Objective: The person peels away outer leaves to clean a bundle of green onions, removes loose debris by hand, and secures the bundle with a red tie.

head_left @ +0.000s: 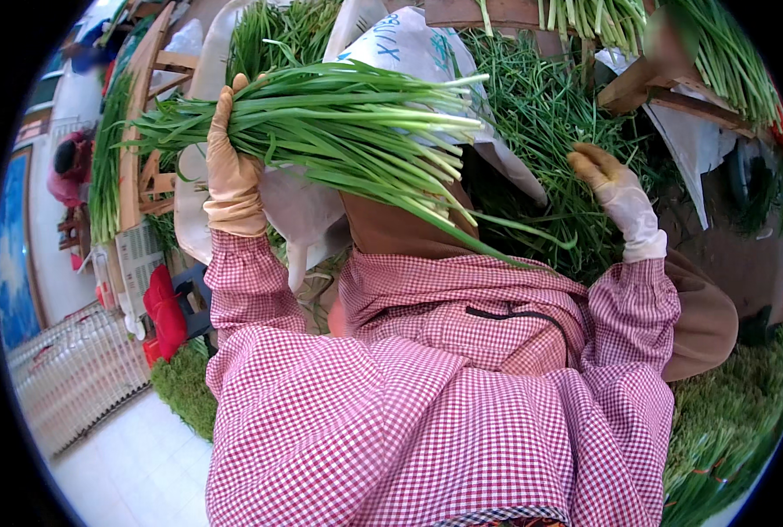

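Observation:
My left hand (224,162), in a tan glove, is closed around the leafy part of a large bunch of garlic chives (347,119). The bunch lies sideways in front of me, with pale stem ends pointing right and a few longer stalks drooping below. To the right, my right hand (606,180) wears a whitish glove with yellow-stained fingers. It is apart from the bunch, over a heap of loose green leaves (541,114); its fingers are loosely bent, with nothing visible in them.
A white printed sack (400,44) stands behind the bunch. More chives lie on wooden racks (150,88) at left and a wooden board (497,12) at the far side. Greens (725,422) are piled at lower right. Another person (71,167) is at far left, near a red object (165,312).

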`<state>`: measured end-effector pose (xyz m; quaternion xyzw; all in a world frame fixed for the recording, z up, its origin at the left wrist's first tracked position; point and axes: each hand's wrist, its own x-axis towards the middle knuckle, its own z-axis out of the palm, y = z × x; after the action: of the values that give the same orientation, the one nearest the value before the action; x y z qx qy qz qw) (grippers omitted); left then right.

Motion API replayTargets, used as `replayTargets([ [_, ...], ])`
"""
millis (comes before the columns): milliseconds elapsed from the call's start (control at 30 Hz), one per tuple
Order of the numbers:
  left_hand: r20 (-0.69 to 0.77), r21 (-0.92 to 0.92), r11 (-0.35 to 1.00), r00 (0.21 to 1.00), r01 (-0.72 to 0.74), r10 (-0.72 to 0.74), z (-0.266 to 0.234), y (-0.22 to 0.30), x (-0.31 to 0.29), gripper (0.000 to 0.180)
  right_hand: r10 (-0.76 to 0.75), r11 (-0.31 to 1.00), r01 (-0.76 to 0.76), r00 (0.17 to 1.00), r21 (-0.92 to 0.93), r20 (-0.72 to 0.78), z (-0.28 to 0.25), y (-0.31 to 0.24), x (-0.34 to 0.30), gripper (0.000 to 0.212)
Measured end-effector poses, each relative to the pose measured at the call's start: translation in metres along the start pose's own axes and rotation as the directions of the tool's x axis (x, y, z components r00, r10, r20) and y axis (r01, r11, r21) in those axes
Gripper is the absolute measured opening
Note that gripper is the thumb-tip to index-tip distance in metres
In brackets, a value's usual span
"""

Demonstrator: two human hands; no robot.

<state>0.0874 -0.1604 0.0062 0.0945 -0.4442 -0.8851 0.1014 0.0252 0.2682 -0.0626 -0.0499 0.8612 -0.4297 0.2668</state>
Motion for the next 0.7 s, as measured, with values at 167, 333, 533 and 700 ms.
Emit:
replayTargets([
  [167, -0.014, -0.058, 0.998, 1.0, 0.008, -0.009, 0.006, 0.004, 0.004, 0.029, -0.362, 0.932, 0.315, 0.832, 0.178, 0.421, 0.025, -0.077, -0.032, 0.034],
  [333, -0.029, -0.043, 0.999, 1.0, -0.006, 0.005, -0.005, 0.01, 0.004, 0.028, -0.269, 0.865, -0.006, 0.838, 0.501, 0.474, 0.028, -0.075, -0.032, 0.024],
  [533, -0.093, -0.046, 0.999, 0.995, -0.023, 0.019, -0.002, 0.004, 0.001, 0.026, -0.179, 0.871, 0.026, 0.946, 0.49, 0.27, 0.015, -0.058, -0.036, 0.029],
  [700, -0.125, -0.078, 0.996, 0.992, -0.03, 0.021, -0.001, -0.001, -0.001, 0.024, -0.075, 0.975, -0.063, 0.81, 0.213, 0.582, 0.039, -0.083, -0.045, 0.049],
])
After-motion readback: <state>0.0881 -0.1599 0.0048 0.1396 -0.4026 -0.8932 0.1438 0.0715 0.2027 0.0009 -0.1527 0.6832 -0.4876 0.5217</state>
